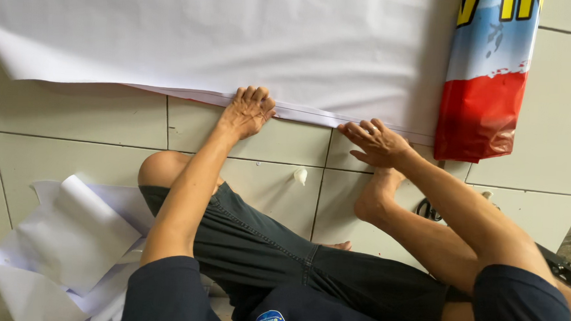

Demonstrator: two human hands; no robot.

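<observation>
Left hand (245,113) grip pinches the folded near edge of the large white vinyl sheet (226,40); right hand (376,142) presses flat, open, on the same edge just beside.

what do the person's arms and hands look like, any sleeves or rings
Both arms are bare from above the elbow down, with short dark navy sleeves ending at the upper arms. The left hand wears no glove, and no ring or watch shows on it. The right hand is also ungloved, with what looks like a thin ring on one finger. No watch or bracelet shows on either wrist.
</observation>
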